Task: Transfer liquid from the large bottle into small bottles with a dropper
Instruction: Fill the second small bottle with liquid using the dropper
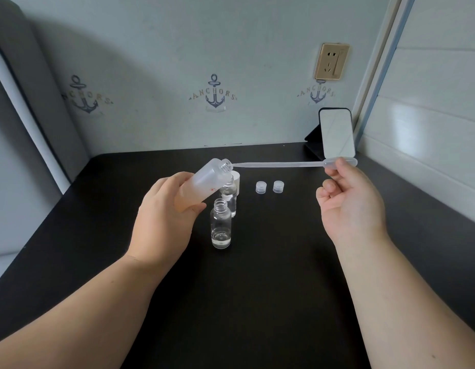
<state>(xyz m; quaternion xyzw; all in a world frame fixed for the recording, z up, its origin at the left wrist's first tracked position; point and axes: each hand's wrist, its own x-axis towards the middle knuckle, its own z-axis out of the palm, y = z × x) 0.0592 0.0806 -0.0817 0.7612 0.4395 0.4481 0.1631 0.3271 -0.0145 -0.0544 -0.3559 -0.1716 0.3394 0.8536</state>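
My left hand (164,217) grips the large frosted bottle (204,182), tilted with its open neck up and to the right. My right hand (348,206) pinches the bulb of a long clear dropper (279,164), held nearly level, its tip just at the large bottle's mouth. Two small clear bottles stand uncapped on the black table (257,262): the near one (221,225) holds a little clear liquid, the far one (229,198) is partly hidden behind the large bottle.
Two small clear caps (260,187) (278,186) lie right of the bottles. A white cap (237,182) stands behind the far small bottle. A phone (337,134) leans on a black stand at the back right corner, by the wall.
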